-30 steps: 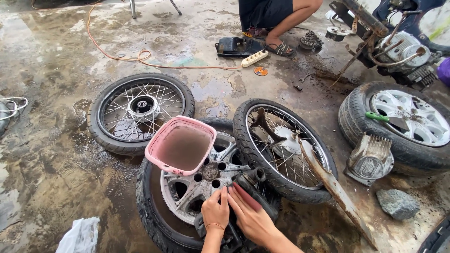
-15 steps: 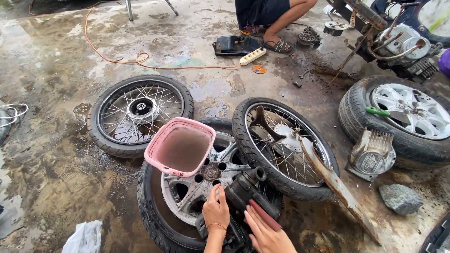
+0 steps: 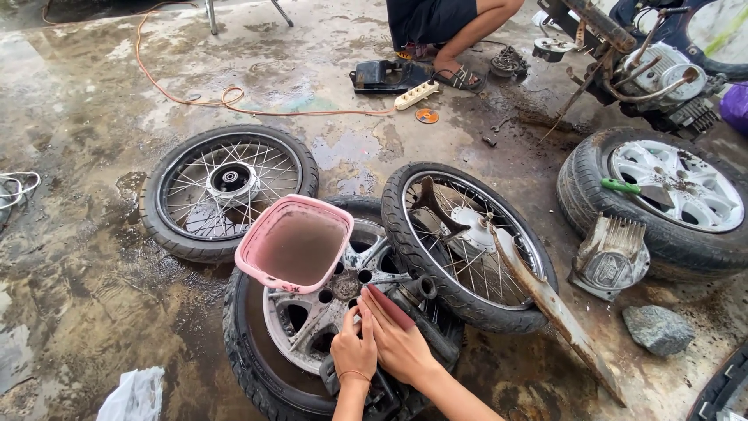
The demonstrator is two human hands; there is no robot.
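Fingers of the right hand (image 3: 401,343) lie stretched out flat along a dark reddish flat strip (image 3: 389,306), pressing it rather than closing round it; the strip slants up toward the hub of the alloy wheel (image 3: 312,327) that lies on the wet concrete floor (image 3: 78,257). The left hand (image 3: 353,352) sits just beside it, fingers curled down against the dark metal part (image 3: 421,312) that rests across the wheel's rim and tyre; whether they actually clamp anything I cannot tell, since the knuckles hide the tips. A pink plastic basin (image 3: 294,243) of murky water stands tilted on the same wheel, just above the hands.

As a judgement, the step in hand looks like working the strip over or into the dark part, with the left hand steadying. The next move would call for firm downward pressure along the strip while the part is kept from sliding off the rim, and for care not to knock the basin.

Near by, a spoked wheel (image 3: 230,191) lies flat to the left, and a second spoked wheel (image 3: 467,245) leans against the alloy one, a rusty flat bar (image 3: 557,312) propped across it. Well apart at the top, another person (image 3: 452,31) crouches by an orange cable (image 3: 234,97).
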